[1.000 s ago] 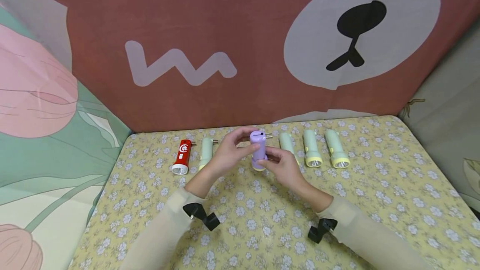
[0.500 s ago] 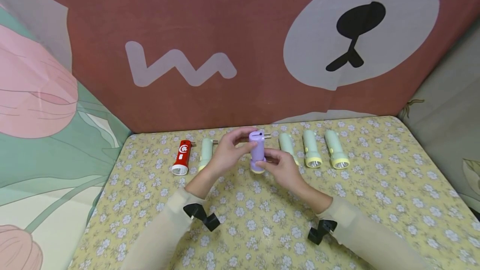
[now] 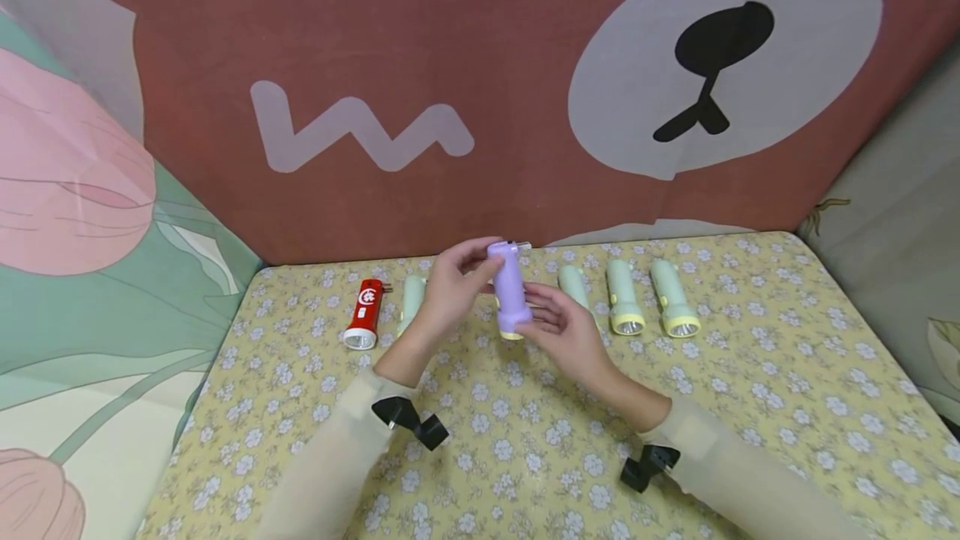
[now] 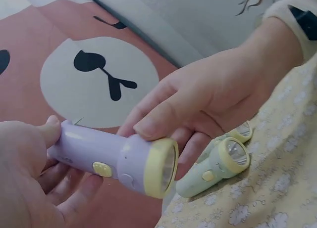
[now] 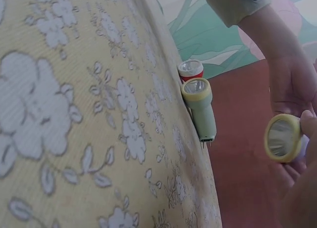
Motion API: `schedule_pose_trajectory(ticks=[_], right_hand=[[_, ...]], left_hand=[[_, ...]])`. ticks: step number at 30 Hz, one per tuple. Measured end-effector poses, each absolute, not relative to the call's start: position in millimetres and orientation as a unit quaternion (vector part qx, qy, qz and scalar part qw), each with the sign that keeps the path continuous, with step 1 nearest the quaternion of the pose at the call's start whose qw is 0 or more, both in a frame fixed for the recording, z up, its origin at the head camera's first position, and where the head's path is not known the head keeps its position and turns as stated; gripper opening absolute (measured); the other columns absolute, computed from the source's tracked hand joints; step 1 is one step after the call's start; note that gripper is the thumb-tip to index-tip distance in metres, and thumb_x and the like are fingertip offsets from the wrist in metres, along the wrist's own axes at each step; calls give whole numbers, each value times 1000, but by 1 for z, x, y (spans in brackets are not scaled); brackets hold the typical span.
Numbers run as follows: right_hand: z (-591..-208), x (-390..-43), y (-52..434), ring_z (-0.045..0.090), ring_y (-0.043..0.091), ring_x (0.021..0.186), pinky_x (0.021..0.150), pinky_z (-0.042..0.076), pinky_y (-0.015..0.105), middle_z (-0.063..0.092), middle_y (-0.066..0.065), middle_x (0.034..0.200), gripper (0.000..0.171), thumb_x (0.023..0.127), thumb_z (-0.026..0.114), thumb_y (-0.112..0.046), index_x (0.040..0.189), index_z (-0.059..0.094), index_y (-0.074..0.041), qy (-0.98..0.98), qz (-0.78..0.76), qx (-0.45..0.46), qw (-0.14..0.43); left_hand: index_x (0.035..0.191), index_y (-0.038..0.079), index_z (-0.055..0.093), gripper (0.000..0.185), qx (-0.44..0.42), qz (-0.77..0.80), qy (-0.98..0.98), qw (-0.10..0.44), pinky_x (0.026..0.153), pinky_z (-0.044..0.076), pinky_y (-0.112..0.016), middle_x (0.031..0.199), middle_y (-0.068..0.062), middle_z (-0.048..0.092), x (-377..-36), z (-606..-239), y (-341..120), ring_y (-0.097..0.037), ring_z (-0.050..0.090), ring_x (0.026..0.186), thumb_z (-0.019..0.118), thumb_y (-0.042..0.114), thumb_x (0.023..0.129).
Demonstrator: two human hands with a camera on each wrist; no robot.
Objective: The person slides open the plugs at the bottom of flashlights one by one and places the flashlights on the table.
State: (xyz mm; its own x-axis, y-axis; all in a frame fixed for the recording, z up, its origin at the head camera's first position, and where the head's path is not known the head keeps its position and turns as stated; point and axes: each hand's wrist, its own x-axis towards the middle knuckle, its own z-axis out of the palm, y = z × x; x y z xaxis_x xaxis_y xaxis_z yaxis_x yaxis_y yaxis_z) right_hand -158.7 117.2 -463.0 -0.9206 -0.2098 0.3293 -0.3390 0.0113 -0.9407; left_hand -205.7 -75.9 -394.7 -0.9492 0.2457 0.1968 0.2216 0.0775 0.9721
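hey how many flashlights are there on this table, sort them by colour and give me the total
Red flashlight: 1
Purple flashlight: 1, held off the table in both hands
Green flashlights: 4, lying at and
Total: 6

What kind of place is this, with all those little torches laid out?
Probably a makeshift tabletop set, not a workshop: a table under a flowered yellow cloth, walled in by hung sheets, one with a big cartoon bear print. Small flashlights lie in a row, and both hands hold a purple flashlight.
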Motion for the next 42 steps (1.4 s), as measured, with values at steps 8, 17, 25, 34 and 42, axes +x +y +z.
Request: schedule_pose_trajectory(ticks=[8, 17, 25, 34, 42], right_hand=[[-466, -153, 118, 66, 28, 116, 97, 55, 33, 57, 22, 141, 67, 81, 80, 10, 142, 52, 5, -713, 649, 255, 74], [-474, -153, 118, 68, 20, 112, 92, 57, 33, 56, 22, 143, 64, 85, 75, 11, 144, 52, 5, -705, 661, 243, 85], [-465, -152, 116, 67, 17, 114, 94, 56, 33, 57, 27, 139, 59, 89, 70, 12, 144, 50, 7, -677, 696, 224, 77], [-455, -152, 111, 67, 16, 113, 94, 56, 33, 59, 26, 138, 55, 90, 69, 12, 142, 52, 8, -674, 704, 209, 80], [-454, -153, 106, 65, 30, 116, 93, 57, 32, 58, 23, 140, 51, 93, 69, 5, 142, 54, 6, -686, 701, 186, 55]], left_hand=[[132, -3, 64, 33, 114, 683, 721, 12, 73, 63, -37, 119, -21, 69, -210, -394, -76, -26, 68, 99, 64, 9, 102], [141, -3, 57, 42, 117, 690, 713, 40, 81, 62, -39, 132, -23, 64, -212, -399, -76, -34, 66, 117, 64, 3, 100], [151, 0, 46, 54, 144, 693, 706, 32, 94, 57, -34, 148, -19, 53, -207, -401, -77, -35, 61, 125, 63, -1, 99], [143, -6, 53, 50, 145, 692, 705, -58, 97, 54, -30, 146, -21, 54, -202, -410, -68, -37, 62, 123, 67, -3, 96], [146, -7, 47, 45, 133, 690, 708, -76, 101, 51, -28, 150, -21, 49, -197, -424, -64, -36, 59, 127, 58, 0, 102]])
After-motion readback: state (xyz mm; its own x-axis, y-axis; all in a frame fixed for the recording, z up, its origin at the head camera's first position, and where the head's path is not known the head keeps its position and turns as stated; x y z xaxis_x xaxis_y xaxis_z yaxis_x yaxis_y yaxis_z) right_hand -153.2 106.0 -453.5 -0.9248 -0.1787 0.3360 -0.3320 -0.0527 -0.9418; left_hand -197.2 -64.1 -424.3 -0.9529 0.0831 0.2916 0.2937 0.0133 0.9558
